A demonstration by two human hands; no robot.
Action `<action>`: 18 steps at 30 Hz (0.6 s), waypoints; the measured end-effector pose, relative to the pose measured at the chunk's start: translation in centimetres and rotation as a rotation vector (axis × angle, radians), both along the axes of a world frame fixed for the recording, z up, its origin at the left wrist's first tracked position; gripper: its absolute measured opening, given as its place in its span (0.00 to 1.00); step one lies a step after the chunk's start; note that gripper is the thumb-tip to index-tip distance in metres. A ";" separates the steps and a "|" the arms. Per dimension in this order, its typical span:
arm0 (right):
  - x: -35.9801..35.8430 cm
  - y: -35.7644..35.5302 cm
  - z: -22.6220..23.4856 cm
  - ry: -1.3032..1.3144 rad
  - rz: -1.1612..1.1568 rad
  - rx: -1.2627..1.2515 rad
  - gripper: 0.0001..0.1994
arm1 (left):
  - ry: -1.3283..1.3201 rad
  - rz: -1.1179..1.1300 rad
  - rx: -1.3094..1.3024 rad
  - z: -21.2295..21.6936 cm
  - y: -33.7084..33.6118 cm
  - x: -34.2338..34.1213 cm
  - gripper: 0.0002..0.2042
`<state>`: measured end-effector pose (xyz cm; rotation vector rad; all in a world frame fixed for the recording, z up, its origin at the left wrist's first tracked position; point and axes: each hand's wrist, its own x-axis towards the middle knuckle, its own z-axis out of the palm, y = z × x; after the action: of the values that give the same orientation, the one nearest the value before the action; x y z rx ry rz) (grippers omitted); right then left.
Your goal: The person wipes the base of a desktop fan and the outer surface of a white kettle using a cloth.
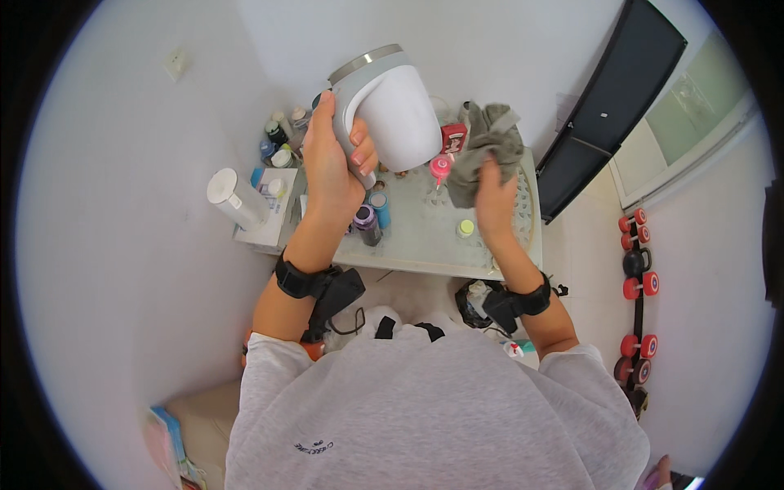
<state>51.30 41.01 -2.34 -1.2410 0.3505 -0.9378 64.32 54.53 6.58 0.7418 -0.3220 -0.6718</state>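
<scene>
My left hand [333, 155] is wrapped round the handle of a large white jug [400, 114], raised above the table. The jug has a grey collar and a steel band at its upper end, and it is tilted with that end toward the upper left. My right hand [495, 200] grips a bunched grey-green cloth [490, 147], held to the right of the jug and apart from it. Some fingers of the right hand are hidden by the cloth. Below the jug, a pink bottle [440, 168] and a red box [454, 138] stand on the table [420, 233].
Purple [367, 224] and blue [380, 209] bottles stand near the table's front edge, with a small yellow-capped jar [465, 229] to their right. At left, a white pitcher [235, 198] and several jars sit. A black cabinet [608, 106] and red dumbbells [642, 286] are at right.
</scene>
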 end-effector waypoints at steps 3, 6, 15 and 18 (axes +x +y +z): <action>2.4 3.9 3.6 0.244 -0.276 -1.033 0.39 | -0.006 -0.020 -0.078 0.0 0.1 0.7 0.12; 4.8 5.8 4.1 0.263 -0.464 -1.243 0.45 | -0.053 -0.051 -0.038 0.0 0.0 1.6 0.16; 7.6 7.0 3.2 0.205 -0.297 -0.623 0.36 | -0.098 0.101 -0.009 0.0 0.7 0.9 0.25; 9.3 7.2 2.2 0.048 -0.189 -0.188 0.29 | -0.130 0.164 -0.014 -0.2 0.6 0.6 0.26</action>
<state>60.56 48.17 -0.10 -1.4219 0.4302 -1.1245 64.92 55.14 6.35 0.7910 -0.3802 -0.4672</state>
